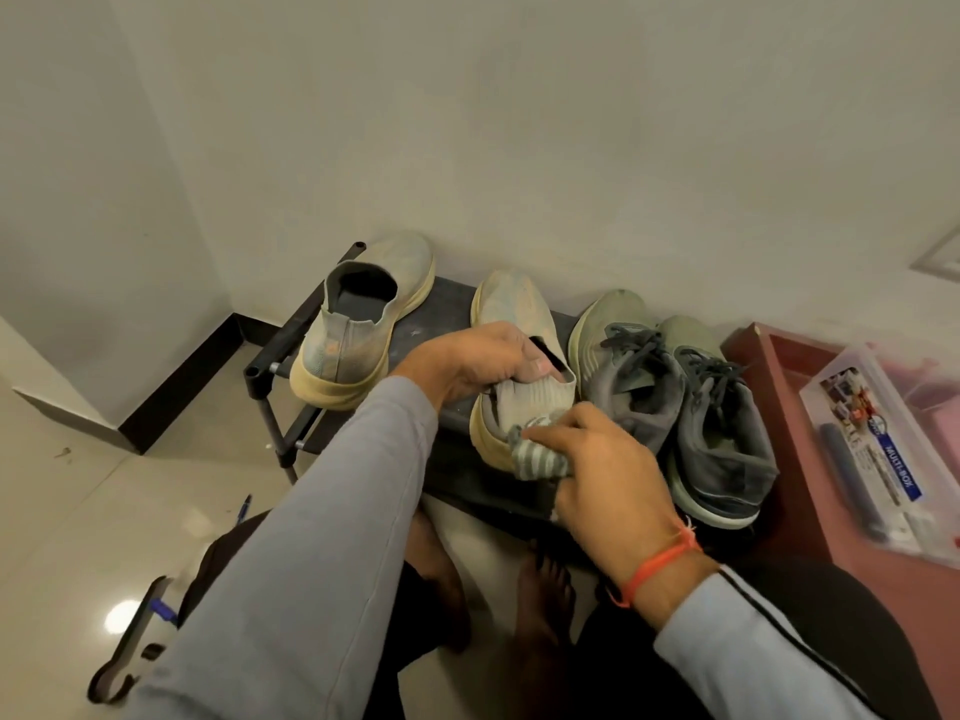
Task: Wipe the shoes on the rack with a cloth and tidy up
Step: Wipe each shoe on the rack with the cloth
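A black shoe rack [447, 314] stands against the wall with several shoes on its top shelf. My left hand [478, 363] grips the collar of a pale knit slip-on shoe [511, 309] in the middle, thumb on the heel. My right hand [592, 462] holds a grey-and-white striped cloth [535, 457] against that shoe's heel and cream sole. Its twin slip-on [358, 324] sits at the rack's left end, heel toward me. Two grey laced sneakers [670, 387] sit side by side on the right.
A reddish cabinet [779, 407] right of the rack carries a clear plastic box [883, 449] of small items. My bare feet are on the glossy tile floor below the rack. A blue pen [244, 509] and a dark flat object [130, 641] lie on the floor at left.
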